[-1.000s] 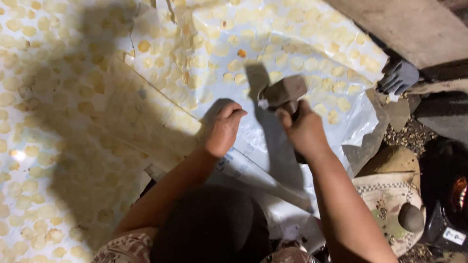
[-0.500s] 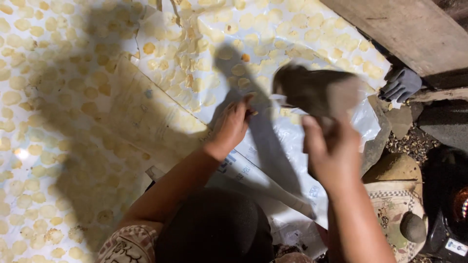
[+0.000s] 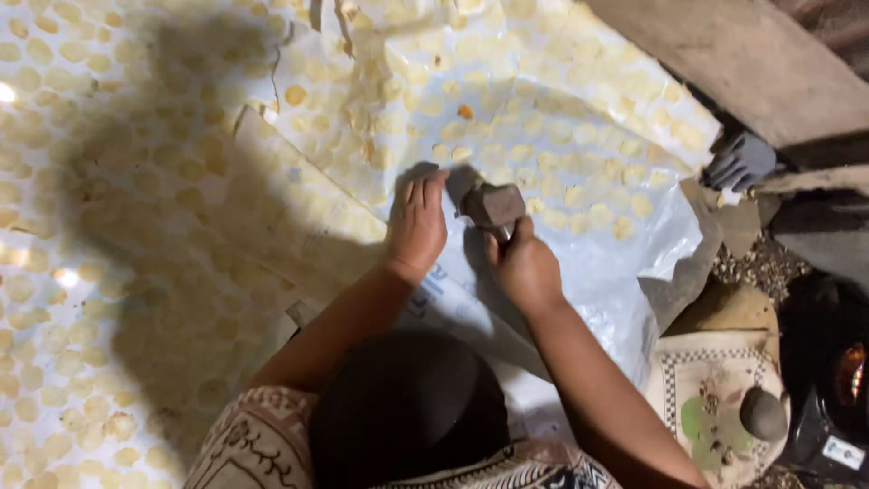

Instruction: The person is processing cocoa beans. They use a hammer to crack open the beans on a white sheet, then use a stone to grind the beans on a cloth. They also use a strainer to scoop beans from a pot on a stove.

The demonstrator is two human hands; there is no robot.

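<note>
My right hand (image 3: 525, 267) grips the handle of a dark blocky mallet (image 3: 493, 204), whose head rests down on a white plastic sheet (image 3: 625, 290). Just left of the mallet head, my left hand (image 3: 416, 222) lies palm down on the sheet with its fingers together. Several flat, round yellowish discs (image 3: 579, 136) are laid out in rows across the sheet beyond both hands. What lies under the mallet head is hidden.
More yellow discs (image 3: 109, 136) cover the sheets to the left. A wooden plank (image 3: 742, 63) and a grey glove (image 3: 740, 161) lie at upper right. At lower right, a round stone (image 3: 763, 413) sits on a patterned mat (image 3: 706, 398) beside a dark object with an orange glow (image 3: 846, 376).
Half a second ago my right hand held the mallet raised high. It has come down onto the sheet beside my left hand, which stayed flat in place.
</note>
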